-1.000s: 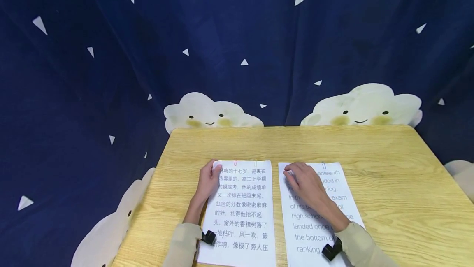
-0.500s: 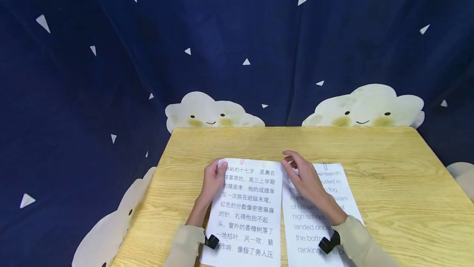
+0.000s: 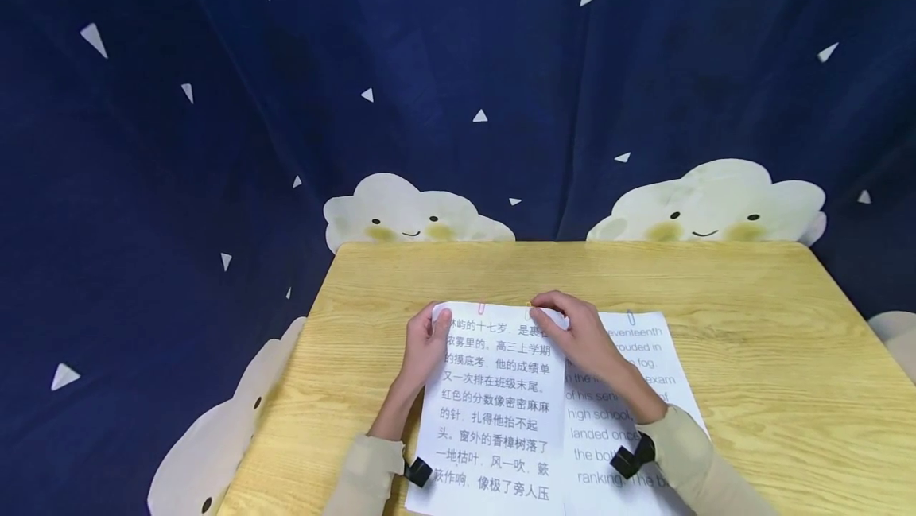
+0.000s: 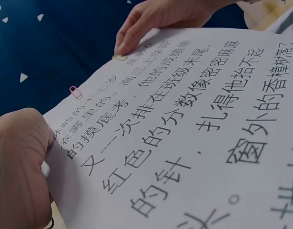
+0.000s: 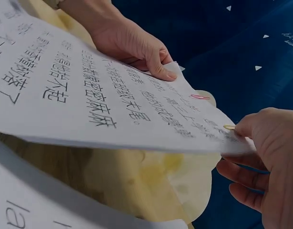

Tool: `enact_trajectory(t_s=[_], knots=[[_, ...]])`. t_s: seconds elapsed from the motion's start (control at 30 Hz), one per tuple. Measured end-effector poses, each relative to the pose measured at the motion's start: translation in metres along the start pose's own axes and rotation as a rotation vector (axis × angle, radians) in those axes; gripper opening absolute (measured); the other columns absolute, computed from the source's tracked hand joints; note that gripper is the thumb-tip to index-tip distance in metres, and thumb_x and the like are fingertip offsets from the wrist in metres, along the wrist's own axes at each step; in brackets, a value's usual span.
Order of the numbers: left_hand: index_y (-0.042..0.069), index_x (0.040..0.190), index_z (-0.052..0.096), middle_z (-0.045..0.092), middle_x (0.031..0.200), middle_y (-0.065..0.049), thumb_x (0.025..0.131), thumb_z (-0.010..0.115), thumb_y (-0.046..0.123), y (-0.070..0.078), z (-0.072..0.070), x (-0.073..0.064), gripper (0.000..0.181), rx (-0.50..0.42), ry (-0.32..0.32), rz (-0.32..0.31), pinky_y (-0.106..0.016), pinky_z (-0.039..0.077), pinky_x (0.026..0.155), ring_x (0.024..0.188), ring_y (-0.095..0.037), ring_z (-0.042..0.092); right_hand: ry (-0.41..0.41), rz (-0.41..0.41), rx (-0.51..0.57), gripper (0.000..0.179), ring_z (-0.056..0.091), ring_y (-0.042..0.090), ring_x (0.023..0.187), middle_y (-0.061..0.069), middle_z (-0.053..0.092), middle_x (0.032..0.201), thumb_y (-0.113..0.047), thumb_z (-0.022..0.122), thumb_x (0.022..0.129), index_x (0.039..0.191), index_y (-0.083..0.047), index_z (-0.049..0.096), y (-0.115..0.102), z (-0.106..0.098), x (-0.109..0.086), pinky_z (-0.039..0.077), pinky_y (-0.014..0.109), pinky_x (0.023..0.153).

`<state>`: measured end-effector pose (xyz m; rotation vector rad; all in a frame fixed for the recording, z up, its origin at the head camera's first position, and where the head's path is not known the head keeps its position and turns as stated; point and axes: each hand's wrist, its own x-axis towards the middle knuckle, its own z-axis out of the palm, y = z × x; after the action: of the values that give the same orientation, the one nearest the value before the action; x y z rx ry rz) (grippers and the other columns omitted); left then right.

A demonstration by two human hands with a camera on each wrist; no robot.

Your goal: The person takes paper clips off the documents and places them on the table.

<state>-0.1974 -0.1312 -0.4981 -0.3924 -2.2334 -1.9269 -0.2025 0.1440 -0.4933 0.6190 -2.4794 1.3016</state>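
A stack of white paper sheets [image 3: 490, 452] with large printed Chinese characters is lifted off the table at its far end. My left hand [image 3: 424, 347] pinches its top left corner, thumb on top. A pink paper clip [image 3: 481, 308] and a yellow paper clip [image 5: 229, 127] sit along its top edge. My right hand [image 3: 583, 341] grips the top edge near the right corner. Its thumb lies at the yellow clip while the other fingers are under the sheets, as the right wrist view shows. The stack partly covers the left side of an English-printed sheet [image 3: 676, 389].
A blue paper clip [image 3: 631, 317] is on the top edge of the English sheet. Both papers are over a wooden table [image 3: 773, 357]. Behind it hangs a dark blue curtain [image 3: 429, 47] with white triangles and smiling clouds.
The Chinese-printed stack has moved right in my left hand and now overlaps the English sheet. My right hand has left the English sheet and taken hold of the stack's top edge.
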Motion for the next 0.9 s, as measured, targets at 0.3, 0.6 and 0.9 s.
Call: enact_trajectory(t_s=[0.3, 0.6, 0.9], knots=[[-0.004, 0.107, 0.065, 0.066, 0.079, -0.018, 0.102, 0.048, 0.007, 0.010, 0.008, -0.001, 0.021, -0.018, 0.008, -0.015, -0.022, 0.049, 0.053, 0.061, -0.026, 0.060, 0.026, 0.031, 0.052, 0.016, 0.065, 0.008, 0.090, -0.009, 0.070, 0.102, -0.031, 0.062, 0.097, 0.109, -0.023, 0.069, -0.004, -0.008, -0.001, 0.050, 0.024, 0.085], [-0.007, 0.101, 0.065, 0.062, 0.073, -0.021, 0.101, 0.051, 0.006, 0.015, 0.015, -0.006, 0.019, -0.049, 0.034, 0.020, -0.024, 0.050, 0.050, 0.057, -0.022, 0.059, 0.021, 0.045, 0.126, 0.011, 0.064, 0.010, 0.085, -0.007, 0.071, 0.098, -0.028, 0.064, 0.096, 0.105, -0.023, 0.069, -0.008, -0.018, -0.001, 0.048, 0.016, 0.081], [-0.006, 0.103, 0.068, 0.067, 0.073, -0.021, 0.099, 0.056, 0.008, 0.016, 0.018, -0.014, 0.019, -0.092, 0.095, 0.018, -0.022, 0.047, 0.045, 0.053, -0.020, 0.060, -0.019, -0.009, 0.097, 0.010, 0.061, 0.009, 0.080, -0.009, 0.068, 0.087, -0.022, 0.064, 0.096, 0.101, -0.015, 0.069, -0.012, -0.024, 0.000, 0.047, 0.021, 0.078]])
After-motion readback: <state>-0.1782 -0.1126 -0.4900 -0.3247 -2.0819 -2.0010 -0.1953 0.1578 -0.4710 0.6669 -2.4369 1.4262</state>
